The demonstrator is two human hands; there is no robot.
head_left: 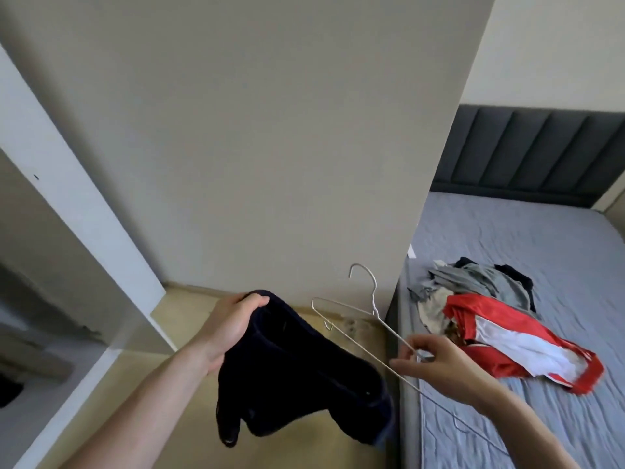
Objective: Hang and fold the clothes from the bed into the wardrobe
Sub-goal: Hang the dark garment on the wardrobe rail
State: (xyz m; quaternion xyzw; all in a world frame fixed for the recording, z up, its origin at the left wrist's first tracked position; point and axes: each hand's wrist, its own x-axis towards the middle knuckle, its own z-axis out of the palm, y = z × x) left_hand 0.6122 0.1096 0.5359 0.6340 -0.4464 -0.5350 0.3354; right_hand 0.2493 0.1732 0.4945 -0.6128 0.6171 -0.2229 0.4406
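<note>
Now | left hand [230, 328] grips dark garment [297, 377] | right hand [439, 365] pinches wire hanger [363, 311] beside it

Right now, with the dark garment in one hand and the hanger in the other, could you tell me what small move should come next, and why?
Probably bring the wire hanger toward the dark garment and feed one end into it. The left hand grips the garment bunched by its top edge, the right hand pinches the bare hanger, and the two are apart.
</note>
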